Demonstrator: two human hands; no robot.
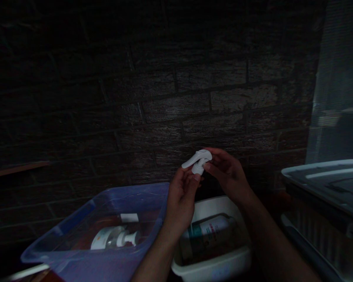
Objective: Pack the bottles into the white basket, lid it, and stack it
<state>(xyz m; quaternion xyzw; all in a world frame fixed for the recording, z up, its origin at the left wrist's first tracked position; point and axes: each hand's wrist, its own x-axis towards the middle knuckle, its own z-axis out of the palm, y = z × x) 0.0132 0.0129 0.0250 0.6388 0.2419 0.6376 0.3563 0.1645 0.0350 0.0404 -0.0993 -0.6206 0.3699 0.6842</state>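
My left hand (181,199) pinches the white nozzle (197,158) from below, my right hand (229,174) grips its side! Underneath, a bottle (211,232) lies in a tub (233,261).

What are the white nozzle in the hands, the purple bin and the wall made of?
White nozzle: probably hard plastic; smooth, moulded-looking curves. Purple bin: likely semi-clear plastic; moulded rim, faint sheen. Wall: rough, perhaps brick or stone, judging by coarse blocks and joints; dim light leaves that open.
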